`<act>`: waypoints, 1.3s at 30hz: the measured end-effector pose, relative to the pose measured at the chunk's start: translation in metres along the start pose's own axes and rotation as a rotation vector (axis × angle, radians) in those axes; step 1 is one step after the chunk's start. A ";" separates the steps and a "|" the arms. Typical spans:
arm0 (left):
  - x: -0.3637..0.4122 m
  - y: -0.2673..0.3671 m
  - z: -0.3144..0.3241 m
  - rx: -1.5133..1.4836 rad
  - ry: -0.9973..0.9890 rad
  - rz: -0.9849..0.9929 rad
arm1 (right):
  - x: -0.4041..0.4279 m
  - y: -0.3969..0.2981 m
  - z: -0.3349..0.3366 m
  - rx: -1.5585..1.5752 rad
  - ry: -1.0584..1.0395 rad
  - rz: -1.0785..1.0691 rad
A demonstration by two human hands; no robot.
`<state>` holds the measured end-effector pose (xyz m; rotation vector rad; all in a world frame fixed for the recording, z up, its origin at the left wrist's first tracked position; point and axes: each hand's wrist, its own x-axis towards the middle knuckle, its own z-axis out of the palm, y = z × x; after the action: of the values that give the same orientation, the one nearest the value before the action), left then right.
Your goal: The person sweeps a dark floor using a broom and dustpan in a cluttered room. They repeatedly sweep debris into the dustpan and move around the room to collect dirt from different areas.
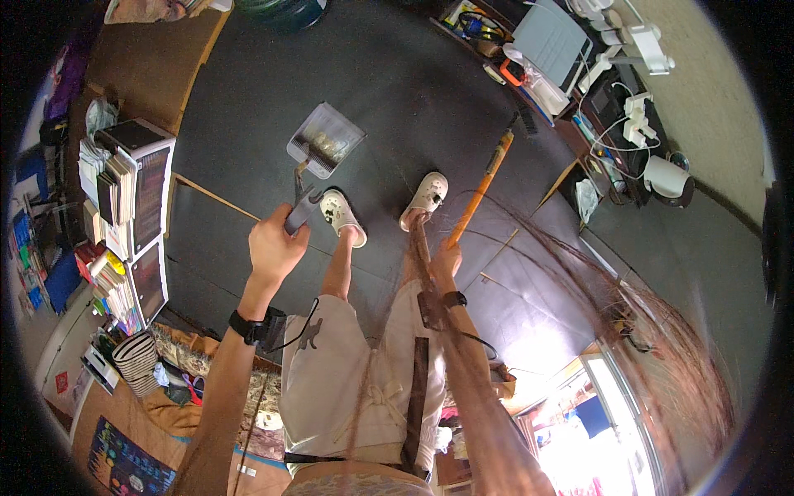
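Observation:
My left hand (pixel 276 245) grips the grey handle (pixel 302 212) of a long-handled dustpan. Beyond it, the translucent pan (pixel 335 127) rests on the dark floor, with light-coloured debris inside and a row of comb-like teeth near its handle side. My right hand (pixel 446 259) is closed round the orange handle (pixel 479 195) of what looks like a broom. That handle slants away up and to the right, to a dark head (pixel 526 119) on the floor beside the desk; the dark floor hides its shape. Loose hair hangs blurred across my right forearm.
My feet in white clogs (pixel 340 217) stand between the two tools. White-framed storage boxes (pixel 152 198) with stacked books are on the left. At the upper right, a desk (pixel 570 133) holds a laptop (pixel 549 37), cables and a power strip. A green round container (pixel 279 12) stands at the top.

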<state>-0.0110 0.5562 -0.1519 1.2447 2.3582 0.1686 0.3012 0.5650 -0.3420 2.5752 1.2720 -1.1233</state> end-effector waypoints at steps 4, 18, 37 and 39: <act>0.002 0.009 -0.004 -0.032 -0.050 -0.026 | -0.005 -0.010 0.008 0.146 -0.068 0.013; -0.009 -0.006 0.004 -0.073 -0.011 -0.020 | 0.011 -0.073 -0.034 -0.210 -0.255 -0.181; -0.018 -0.009 0.000 -0.140 0.055 -0.036 | -0.055 0.053 -0.147 0.293 -0.310 0.184; -0.016 -0.009 -0.002 -0.141 0.068 -0.033 | -0.055 0.067 -0.148 0.267 -0.282 0.233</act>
<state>-0.0106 0.5380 -0.1474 1.1497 2.3771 0.3651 0.4129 0.5358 -0.2159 2.5293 0.7863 -1.6245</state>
